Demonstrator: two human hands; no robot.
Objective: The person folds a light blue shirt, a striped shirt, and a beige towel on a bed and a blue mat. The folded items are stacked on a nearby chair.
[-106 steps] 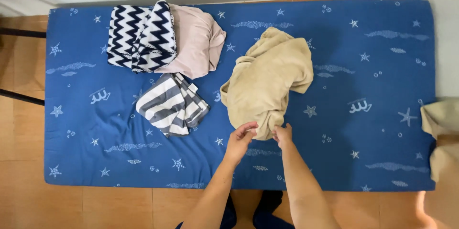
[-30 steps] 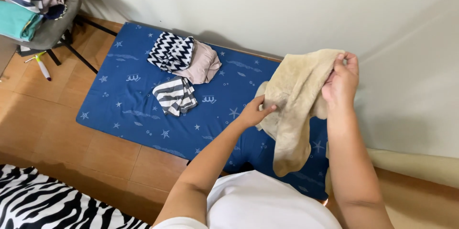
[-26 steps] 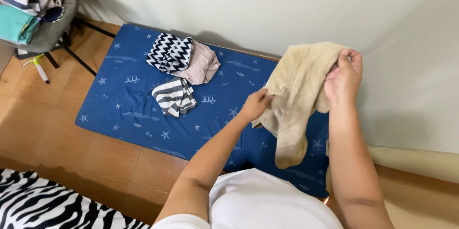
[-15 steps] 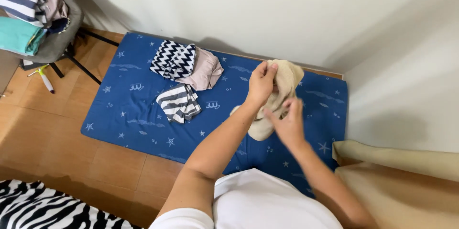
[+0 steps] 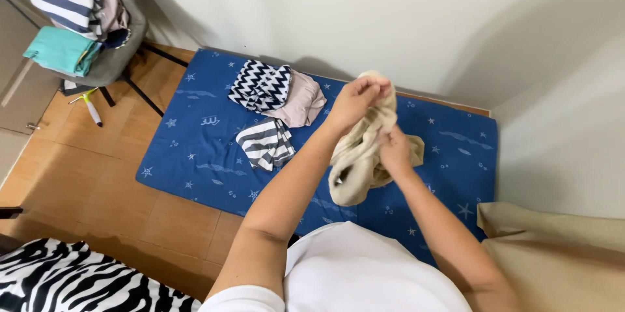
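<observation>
My left hand pinches the top of the beige cloth, fingers clamped on it, and my right hand grips its middle just below. The cloth hangs bunched above the blue mat. On the mat, left of the cloth, lie the folded striped cloth and zigzag cloth.

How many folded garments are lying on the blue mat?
3: zigzag garment at the mat's far left, pink garment beside it, striped garment nearer. More may be hidden.
</observation>
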